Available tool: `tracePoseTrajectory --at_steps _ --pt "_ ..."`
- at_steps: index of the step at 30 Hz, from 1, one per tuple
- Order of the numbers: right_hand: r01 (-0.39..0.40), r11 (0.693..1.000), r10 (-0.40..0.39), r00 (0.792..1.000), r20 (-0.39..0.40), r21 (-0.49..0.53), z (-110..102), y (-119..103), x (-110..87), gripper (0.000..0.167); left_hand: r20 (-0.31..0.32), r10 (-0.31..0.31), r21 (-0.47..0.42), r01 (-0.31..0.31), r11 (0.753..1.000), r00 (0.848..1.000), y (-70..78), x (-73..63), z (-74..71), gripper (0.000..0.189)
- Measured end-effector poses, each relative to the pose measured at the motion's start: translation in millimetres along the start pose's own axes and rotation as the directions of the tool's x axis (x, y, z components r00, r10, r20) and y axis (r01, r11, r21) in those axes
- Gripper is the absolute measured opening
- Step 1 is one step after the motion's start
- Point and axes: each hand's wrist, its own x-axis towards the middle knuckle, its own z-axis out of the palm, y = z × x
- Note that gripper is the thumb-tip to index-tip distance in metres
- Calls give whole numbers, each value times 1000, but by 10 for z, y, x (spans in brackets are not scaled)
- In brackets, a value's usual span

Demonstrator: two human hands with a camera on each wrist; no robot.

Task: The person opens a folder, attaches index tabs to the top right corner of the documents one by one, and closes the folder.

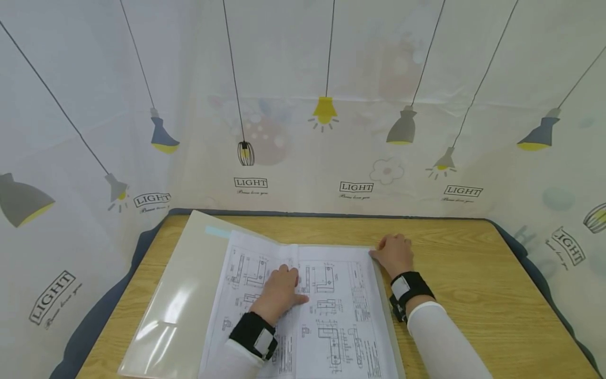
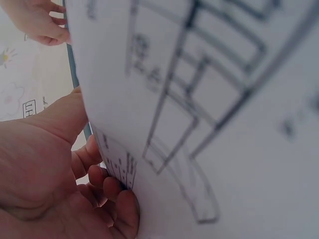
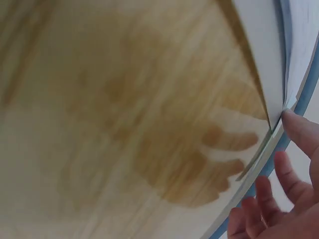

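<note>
An opened folder (image 1: 187, 295) with a glossy pale cover lies on the table, holding printed sheets of technical drawings (image 1: 350, 316). My left hand (image 1: 279, 292) rests on the sheets near the middle fold, thumb pointing right. In the left wrist view, the left fingers (image 2: 127, 214) bend loosely against the drawing page (image 2: 239, 164). At the upper right corner of the pages is my right hand (image 1: 394, 252). Its thumb (image 3: 299, 130) touches that corner in the right wrist view, while the other fingers (image 3: 269, 199) stay apart from the paper, loosely bent.
The wood-grain table (image 1: 478, 284) extends to the right of the folder and along its far side. A pale cloth (image 1: 303, 200) printed with hanging lamps surrounds the table at the back and sides. Each wrist wears a black strap (image 1: 412, 289).
</note>
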Motion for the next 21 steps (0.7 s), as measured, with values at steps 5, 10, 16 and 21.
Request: tracePoseTrajectory --at_steps 5,10,16,21 --pt "70 997 -68 996 52 -40 34 -2 20 20 1 3 -10 -3 1000 1000 -10 2 4 42" --pt "113 993 -110 992 65 -46 31 21 21 16 5 4 -8 -4 1000 1000 -4 0 -5 42" --pt "206 978 -202 974 103 -31 -63 74 -82 16 15 0 -7 0 1000 1000 -1 1 -9 42" --pt "348 922 -330 936 125 -168 -97 141 -147 20 9 -3 -13 3 1000 1000 -13 1 -12 43"
